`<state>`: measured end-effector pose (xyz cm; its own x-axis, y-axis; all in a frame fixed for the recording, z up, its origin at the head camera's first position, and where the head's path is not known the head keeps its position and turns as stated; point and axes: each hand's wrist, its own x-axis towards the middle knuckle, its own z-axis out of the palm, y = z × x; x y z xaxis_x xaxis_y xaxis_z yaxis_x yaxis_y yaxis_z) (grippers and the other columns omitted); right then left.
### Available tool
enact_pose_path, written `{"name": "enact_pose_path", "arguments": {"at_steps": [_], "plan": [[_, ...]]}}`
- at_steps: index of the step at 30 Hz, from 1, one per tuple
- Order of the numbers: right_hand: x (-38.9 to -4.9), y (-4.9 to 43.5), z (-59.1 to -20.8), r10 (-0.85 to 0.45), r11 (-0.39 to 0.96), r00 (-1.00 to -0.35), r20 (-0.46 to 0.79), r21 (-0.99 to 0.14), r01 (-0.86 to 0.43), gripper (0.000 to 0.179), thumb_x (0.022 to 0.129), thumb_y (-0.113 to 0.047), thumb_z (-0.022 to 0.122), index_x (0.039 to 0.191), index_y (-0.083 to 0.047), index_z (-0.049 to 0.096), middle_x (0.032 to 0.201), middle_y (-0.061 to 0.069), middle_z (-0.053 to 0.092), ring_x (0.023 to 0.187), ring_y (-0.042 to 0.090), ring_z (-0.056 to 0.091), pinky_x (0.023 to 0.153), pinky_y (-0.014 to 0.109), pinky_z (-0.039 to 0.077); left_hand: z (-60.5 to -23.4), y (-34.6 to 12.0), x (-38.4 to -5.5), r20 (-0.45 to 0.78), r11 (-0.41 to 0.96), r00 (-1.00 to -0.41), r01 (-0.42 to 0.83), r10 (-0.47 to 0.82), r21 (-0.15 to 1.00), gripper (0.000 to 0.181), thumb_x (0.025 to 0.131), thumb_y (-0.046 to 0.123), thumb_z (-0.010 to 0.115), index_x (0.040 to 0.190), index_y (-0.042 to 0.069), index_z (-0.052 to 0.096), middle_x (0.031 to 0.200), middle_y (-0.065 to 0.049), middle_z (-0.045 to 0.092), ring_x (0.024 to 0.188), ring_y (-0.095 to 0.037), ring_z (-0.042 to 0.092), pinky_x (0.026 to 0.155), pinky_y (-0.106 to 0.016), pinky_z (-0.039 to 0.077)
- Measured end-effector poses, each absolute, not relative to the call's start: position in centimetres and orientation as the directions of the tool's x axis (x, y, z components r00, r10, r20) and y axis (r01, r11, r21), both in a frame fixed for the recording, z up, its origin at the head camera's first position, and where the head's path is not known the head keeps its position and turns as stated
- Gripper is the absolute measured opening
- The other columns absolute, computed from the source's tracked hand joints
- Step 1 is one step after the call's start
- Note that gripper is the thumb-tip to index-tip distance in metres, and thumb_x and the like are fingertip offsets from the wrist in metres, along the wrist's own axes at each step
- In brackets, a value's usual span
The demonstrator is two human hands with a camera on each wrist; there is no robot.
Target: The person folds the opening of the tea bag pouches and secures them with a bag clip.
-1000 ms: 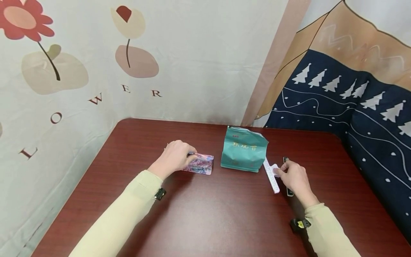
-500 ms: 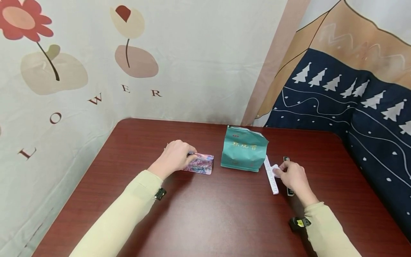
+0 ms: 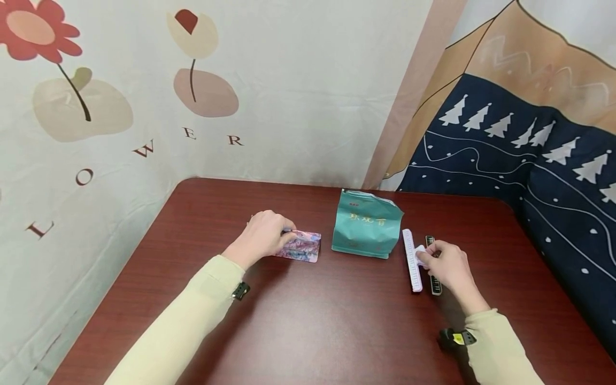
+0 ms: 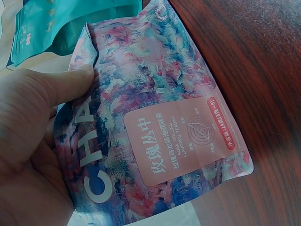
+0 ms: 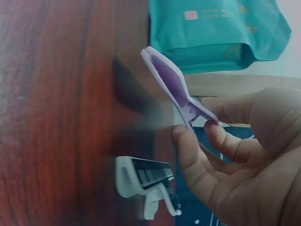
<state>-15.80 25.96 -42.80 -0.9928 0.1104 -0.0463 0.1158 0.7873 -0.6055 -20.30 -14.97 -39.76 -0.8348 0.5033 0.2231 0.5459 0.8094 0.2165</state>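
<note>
My left hand (image 3: 264, 235) grips a tea bag pouch (image 4: 155, 113) with a pink and blue painted pattern and the letters CHA, thumb over its top edge. On the right, my right hand (image 3: 447, 264) pinches the handles of a long lilac clip (image 5: 174, 80) between thumb and fingers. The right wrist view shows the clip side-on, its long jaws meeting at the tip. Close by the right hand lies a second clip (image 5: 146, 179), white with a black-and-white piano-key pattern, partly covered by that hand in the head view.
A green pouch (image 3: 367, 224) with gold characters stands at the back of the brown table (image 3: 308, 331), between the two hands. Behind the table hang a white curtain (image 3: 298, 96) with flower prints and a dark blue cloth (image 3: 481, 155) with white trees.
My right hand has moved slightly right, drawing the lilac clip away from the green pouch and turning it more upright in the head view. The left hand and its pouch hold still.
</note>
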Motion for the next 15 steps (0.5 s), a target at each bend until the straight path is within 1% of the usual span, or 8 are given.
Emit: {"name": "enact_pose_path", "arguments": {"at_steps": [5,9,15], "plan": [[-15.4,26.1,-41.9,0.117,0.764,-0.993,-0.009,-0.638,0.096,0.024,0.099,-0.020,0.069,0.099,0.003,0.065,0.084,0.018,0.071,0.066,0.018,0.069,0.061,0.025,0.053,-39.8,-15.0,-20.4,0.233,0.806,-0.831,0.551,0.505,0.217,0.009,0.092,0.023,0.079,0.093,0.015,0.084,0.084,0.002,0.078,0.071,-0.018,0.068,0.063,-0.038,0.054],[-14.9,26.1,-41.3,0.117,0.753,-0.993,0.009,-0.653,0.082,0.024,0.099,-0.020,0.070,0.101,0.004,0.065,0.089,0.021,0.072,0.069,0.023,0.074,0.061,0.022,0.053,-39.8,-15.0,-20.4,0.237,0.803,-0.827,0.556,0.509,0.214,0.009,0.092,0.023,0.079,0.093,0.015,0.084,0.083,0.002,0.078,0.070,-0.018,0.068,0.062,-0.037,0.053],[-14.3,26.0,-40.7,0.112,0.748,-0.993,0.049,-0.662,0.052,0.025,0.099,-0.019,0.071,0.103,0.005,0.064,0.098,0.026,0.069,0.073,0.027,0.076,0.060,0.020,0.052,-39.8,-15.0,-20.4,0.222,0.808,-0.833,0.548,0.506,0.215,0.010,0.093,0.023,0.079,0.094,0.015,0.083,0.084,0.001,0.078,0.070,-0.017,0.068,0.062,-0.037,0.052]]}}
